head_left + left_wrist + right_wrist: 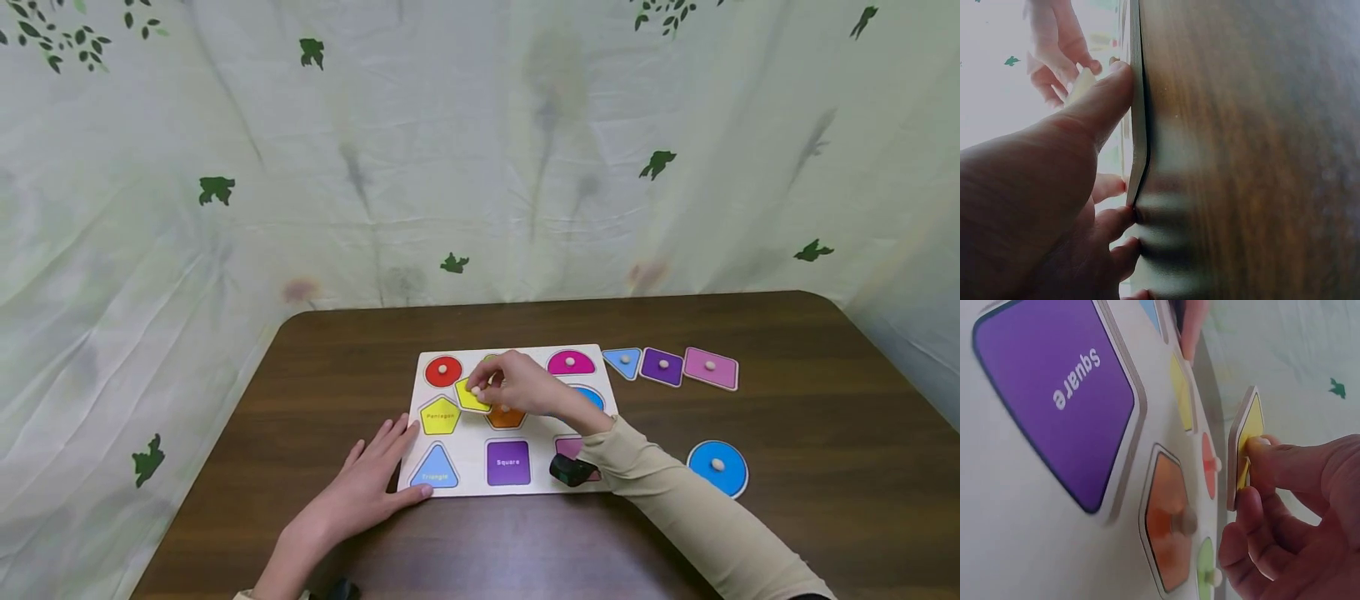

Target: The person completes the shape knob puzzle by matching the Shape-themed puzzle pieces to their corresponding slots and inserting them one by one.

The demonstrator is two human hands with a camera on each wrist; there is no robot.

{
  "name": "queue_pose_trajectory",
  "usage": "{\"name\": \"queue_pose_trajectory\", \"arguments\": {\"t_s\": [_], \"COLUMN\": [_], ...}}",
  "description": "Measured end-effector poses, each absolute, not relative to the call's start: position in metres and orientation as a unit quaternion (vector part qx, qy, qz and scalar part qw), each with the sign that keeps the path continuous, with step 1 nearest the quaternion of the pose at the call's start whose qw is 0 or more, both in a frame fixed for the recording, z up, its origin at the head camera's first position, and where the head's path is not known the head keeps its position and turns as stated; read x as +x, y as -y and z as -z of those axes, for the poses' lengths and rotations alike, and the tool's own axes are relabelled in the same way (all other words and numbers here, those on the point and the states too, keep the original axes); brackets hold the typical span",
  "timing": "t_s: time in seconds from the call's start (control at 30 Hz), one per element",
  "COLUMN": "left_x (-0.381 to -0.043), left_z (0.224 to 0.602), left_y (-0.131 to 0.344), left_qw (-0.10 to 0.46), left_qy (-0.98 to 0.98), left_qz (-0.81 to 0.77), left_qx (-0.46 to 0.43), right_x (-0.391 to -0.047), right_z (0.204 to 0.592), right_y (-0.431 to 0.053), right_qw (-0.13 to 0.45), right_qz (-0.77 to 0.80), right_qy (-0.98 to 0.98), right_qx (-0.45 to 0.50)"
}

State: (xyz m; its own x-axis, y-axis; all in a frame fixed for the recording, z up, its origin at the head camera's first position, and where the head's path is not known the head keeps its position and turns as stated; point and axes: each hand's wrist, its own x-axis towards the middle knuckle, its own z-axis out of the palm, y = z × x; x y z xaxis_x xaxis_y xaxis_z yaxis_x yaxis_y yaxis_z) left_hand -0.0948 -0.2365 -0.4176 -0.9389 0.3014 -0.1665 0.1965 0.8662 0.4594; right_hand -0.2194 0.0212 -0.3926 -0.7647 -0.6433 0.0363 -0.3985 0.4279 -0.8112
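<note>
My right hand (528, 385) pinches the knob of a yellow pentagon puzzle piece (467, 398) between thumb and fingers. The piece is tilted above the white shape board (471, 471), close to the yellow recess (439, 415) printed "Pentagon". In the right wrist view the piece (1251, 428) stands nearly on edge, off the board. My left hand (363, 477) rests at the board's left edge, fingers extended along it and thumb at the front left corner. A red circle piece (443, 372), an orange hexagon piece (506, 420) and a magenta semicircle piece (571, 363) sit in the board.
Right of the board lie a blue triangle piece (624, 362), a purple square piece (662, 367) and a pink rectangle piece (712, 368). Nearer, by the right sleeve (675, 492), lies a blue circle piece (717, 468). A patterned curtain (480, 167) hangs behind the brown table (360, 358).
</note>
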Motion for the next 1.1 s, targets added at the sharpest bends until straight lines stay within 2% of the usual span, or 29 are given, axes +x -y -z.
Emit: {"name": "queue_pose_trajectory", "arguments": {"t_s": [0.63, 1.1], "left_x": [-0.092, -0.091], "left_z": [0.417, 0.416], "left_y": [0.238, 0.238], "left_qw": [0.101, 0.094], "left_qy": [-0.958, -0.958], "left_qz": [-0.228, -0.228], "left_qx": [0.145, 0.148], "right_x": [-0.219, -0.216], "right_z": [0.403, 0.400], "right_y": [0.031, 0.043], "right_qw": [0.148, 0.150], "right_qz": [0.345, 0.306], "right_qy": [-0.868, -0.880], "right_qx": [-0.326, -0.329]}}
